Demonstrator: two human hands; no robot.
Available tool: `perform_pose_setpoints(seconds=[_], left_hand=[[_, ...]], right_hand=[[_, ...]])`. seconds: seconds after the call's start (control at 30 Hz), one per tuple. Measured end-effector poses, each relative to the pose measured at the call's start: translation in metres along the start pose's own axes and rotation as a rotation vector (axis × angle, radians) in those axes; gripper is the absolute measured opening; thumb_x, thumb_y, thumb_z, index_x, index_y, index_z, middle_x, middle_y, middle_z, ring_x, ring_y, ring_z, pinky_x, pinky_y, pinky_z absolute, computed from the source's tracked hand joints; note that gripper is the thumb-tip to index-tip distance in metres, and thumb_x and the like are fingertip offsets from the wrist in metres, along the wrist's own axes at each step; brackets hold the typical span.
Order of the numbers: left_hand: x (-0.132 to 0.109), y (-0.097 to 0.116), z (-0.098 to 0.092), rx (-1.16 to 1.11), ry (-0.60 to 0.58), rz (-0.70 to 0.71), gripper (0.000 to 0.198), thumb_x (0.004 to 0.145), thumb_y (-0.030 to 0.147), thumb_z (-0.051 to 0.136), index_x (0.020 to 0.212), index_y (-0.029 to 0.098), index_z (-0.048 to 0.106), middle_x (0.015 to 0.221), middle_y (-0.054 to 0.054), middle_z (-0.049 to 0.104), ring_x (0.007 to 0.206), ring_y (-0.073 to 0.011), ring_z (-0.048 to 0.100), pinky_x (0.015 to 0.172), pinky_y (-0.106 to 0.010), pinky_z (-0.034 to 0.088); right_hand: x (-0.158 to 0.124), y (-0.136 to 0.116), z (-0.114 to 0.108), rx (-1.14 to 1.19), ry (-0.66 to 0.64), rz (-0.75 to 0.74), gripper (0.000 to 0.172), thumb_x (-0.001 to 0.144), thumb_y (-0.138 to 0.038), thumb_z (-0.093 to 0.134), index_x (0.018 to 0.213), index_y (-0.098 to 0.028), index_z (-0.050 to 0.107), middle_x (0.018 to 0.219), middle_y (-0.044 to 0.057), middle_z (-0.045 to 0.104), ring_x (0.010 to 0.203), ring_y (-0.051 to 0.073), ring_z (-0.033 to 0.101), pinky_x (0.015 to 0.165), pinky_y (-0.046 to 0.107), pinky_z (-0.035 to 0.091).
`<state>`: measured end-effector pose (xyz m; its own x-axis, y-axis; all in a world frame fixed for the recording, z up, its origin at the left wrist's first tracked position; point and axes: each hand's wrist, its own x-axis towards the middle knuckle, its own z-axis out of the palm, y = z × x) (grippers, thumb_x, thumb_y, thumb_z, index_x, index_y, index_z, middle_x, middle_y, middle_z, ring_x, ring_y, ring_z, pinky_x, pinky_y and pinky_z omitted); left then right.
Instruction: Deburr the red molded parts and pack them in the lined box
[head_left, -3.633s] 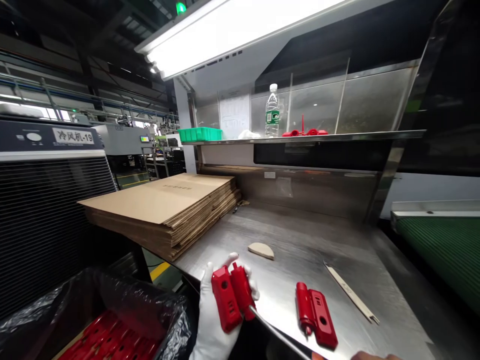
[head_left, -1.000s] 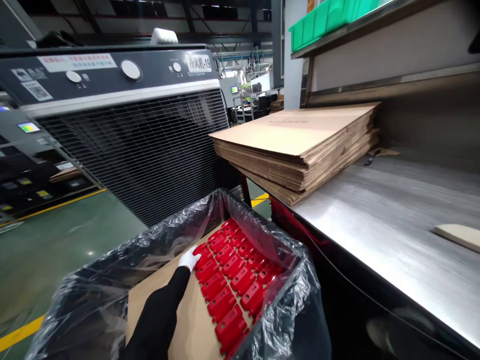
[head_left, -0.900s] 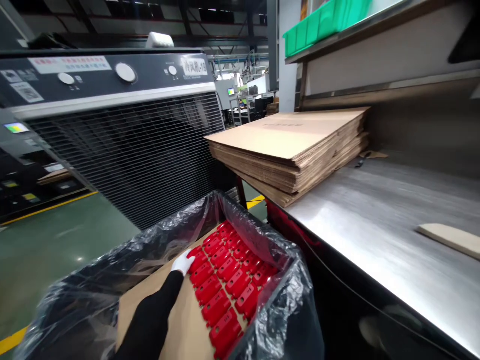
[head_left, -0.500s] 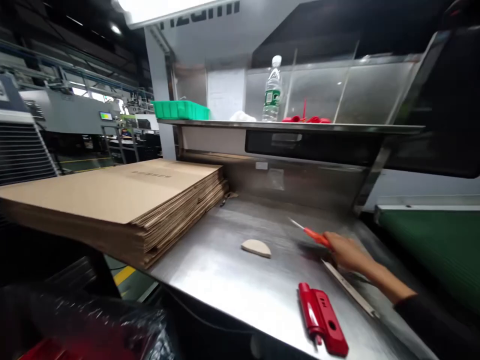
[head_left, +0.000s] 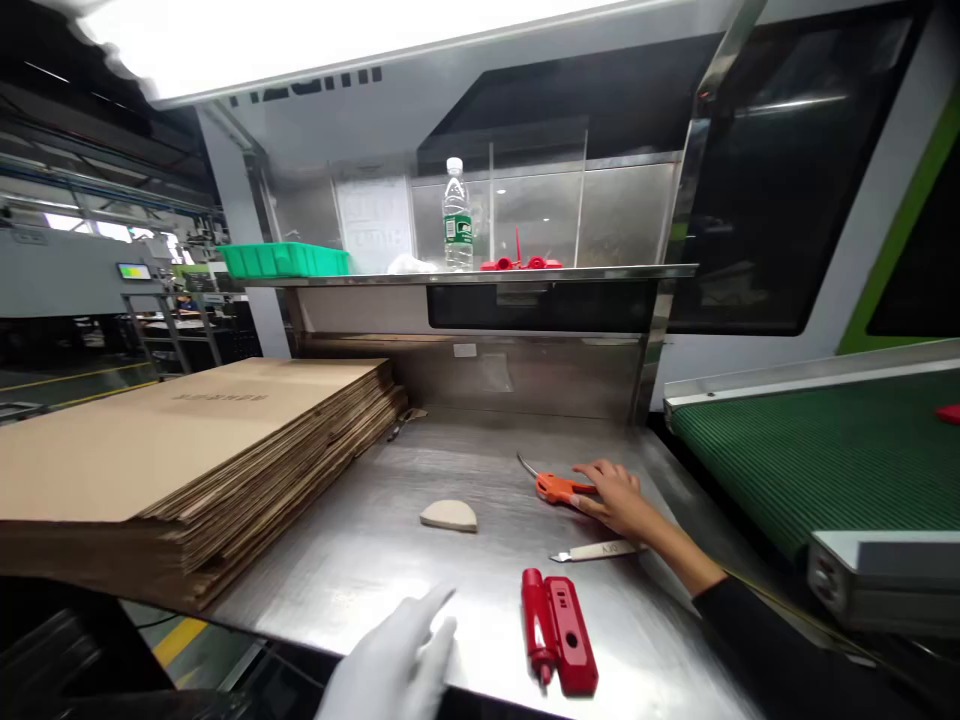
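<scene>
Head view: stainless worktop (head_left: 352, 570) fills the middle of the frame. R hand (head_left: 615, 500), bare w/ black sleeve, is out toward the R side of the worktop, fingers on the end of an orange-handled cutter (head_left: 555, 488), its thin metal blade pointing to the back L. R grip sits close around the handle end, but can't tell if it's actually clamped. Just below that hand lies a pale flat strip w/ a pointed tip (head_left: 596, 551).

L hand (head_left: 394, 665), white glove, is at the front edge of the worktop, slightly blurred, fingers apart, holding nothing. Just to its R, a red plastic hinged part (head_left: 559, 632) lies flat near the front edge, touched by neither hand. A cream half-round piece (head_left: 448, 515) sits mid-worktop.

Flattened cardboard sheets (head_left: 187, 470) are stacked at the L edge, overhanging it. On the shelf (head_left: 615, 272) behind: green plastic crate (head_left: 283, 260), water bottle (head_left: 456, 215), red parts (head_left: 521, 263). Green ribbed conveyor belt (head_left: 817, 450) runs beyond the R edge, w/ a red item (head_left: 948, 413) at the frame edge.
</scene>
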<state>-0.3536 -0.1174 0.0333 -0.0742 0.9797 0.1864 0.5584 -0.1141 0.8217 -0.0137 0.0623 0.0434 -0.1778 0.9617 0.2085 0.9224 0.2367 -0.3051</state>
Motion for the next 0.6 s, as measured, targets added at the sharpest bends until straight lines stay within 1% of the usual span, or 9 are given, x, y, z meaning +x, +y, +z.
perform_pose_setpoints(seconds=[0.07,0.13,0.23,0.3,0.33,0.4,0.43,0.53,0.6], left_hand=[[0.015,0.031,0.043,0.202,-0.046,0.069,0.065,0.084,0.062,0.055,0.136,0.023,0.062,0.110,-0.021,0.073,0.099,-0.0454,0.064,0.090,-0.059,0.045],[0.027,0.051,0.083,0.272,-0.068,0.091,0.078,0.083,0.057,0.058,0.146,0.013,0.048,0.109,-0.025,0.071,0.100,-0.0482,0.061,0.089,-0.061,0.042],[0.031,0.059,0.118,0.185,-0.043,0.092,0.077,0.078,0.037,0.065,0.149,0.017,0.044,0.112,-0.021,0.069,0.106,-0.0457,0.060,0.093,-0.058,0.040],[0.028,0.058,0.124,0.015,-0.024,0.027,0.075,0.078,0.029,0.063,0.150,0.024,0.041,0.108,-0.015,0.069,0.100,-0.0380,0.064,0.093,-0.051,0.043],[0.026,0.057,0.123,-0.098,-0.031,-0.021,0.076,0.080,0.027,0.061,0.152,0.028,0.037,0.104,-0.011,0.069,0.094,-0.0331,0.066,0.090,-0.046,0.046],[0.021,0.056,0.117,-0.331,-0.038,-0.108,0.077,0.082,0.026,0.059,0.153,0.032,0.028,0.096,-0.004,0.066,0.083,-0.0256,0.066,0.085,-0.039,0.050],[0.019,0.057,0.113,-0.440,-0.025,-0.129,0.078,0.083,0.026,0.060,0.152,0.032,0.025,0.095,-0.002,0.064,0.081,-0.0234,0.066,0.083,-0.037,0.051],[0.011,0.058,0.100,-0.709,0.010,-0.138,0.087,0.077,0.028,0.072,0.151,0.032,0.025,0.100,-0.002,0.061,0.081,-0.0204,0.065,0.078,-0.033,0.054],[0.004,0.060,0.092,-0.833,-0.036,-0.134,0.093,0.072,0.032,0.080,0.150,0.034,0.028,0.100,-0.002,0.061,0.077,-0.0193,0.064,0.070,-0.032,0.055]], right_hand=[[-0.025,-0.013,-0.008,0.049,0.064,-0.018,0.038,0.096,-0.031,0.056,0.132,-0.020,0.052,0.130,0.009,0.053,0.122,0.027,0.049,0.105,0.054,0.039],[-0.056,-0.026,-0.014,0.117,0.064,-0.094,0.030,0.097,-0.020,0.051,0.127,-0.019,0.054,0.122,0.006,0.057,0.114,0.022,0.054,0.101,0.047,0.043],[-0.089,-0.035,-0.012,0.179,-0.015,-0.207,0.031,0.093,-0.017,0.057,0.124,-0.021,0.057,0.124,0.005,0.056,0.113,0.021,0.053,0.099,0.042,0.045],[-0.094,-0.031,-0.004,0.178,-0.030,-0.188,0.034,0.085,-0.020,0.067,0.119,-0.021,0.061,0.126,0.006,0.054,0.119,0.026,0.048,0.102,0.048,0.041],[-0.092,-0.027,0.001,0.181,-0.024,-0.159,0.030,0.083,-0.022,0.070,0.113,-0.020,0.063,0.123,0.006,0.055,0.118,0.027,0.048,0.103,0.051,0.038],[-0.085,-0.020,0.009,0.225,0.008,-0.094,0.014,0.087,-0.027,0.067,0.097,-0.016,0.064,0.108,0.005,0.059,0.111,0.025,0.051,0.102,0.052,0.037],[-0.082,-0.018,0.012,0.269,0.029,-0.064,0.013,0.091,-0.029,0.062,0.090,-0.016,0.062,0.100,0.004,0.059,0.105,0.023,0.053,0.100,0.050,0.038],[-0.085,-0.027,0.008,0.503,0.082,0.012,0.029,0.101,-0.041,0.043,0.088,-0.018,0.052,0.085,0.001,0.054,0.083,0.017,0.054,0.084,0.039,0.044],[-0.101,-0.043,-0.004,0.737,0.021,0.018,0.037,0.103,-0.052,0.028,0.097,-0.020,0.045,0.079,-0.002,0.048,0.067,0.013,0.048,0.063,0.029,0.042]])
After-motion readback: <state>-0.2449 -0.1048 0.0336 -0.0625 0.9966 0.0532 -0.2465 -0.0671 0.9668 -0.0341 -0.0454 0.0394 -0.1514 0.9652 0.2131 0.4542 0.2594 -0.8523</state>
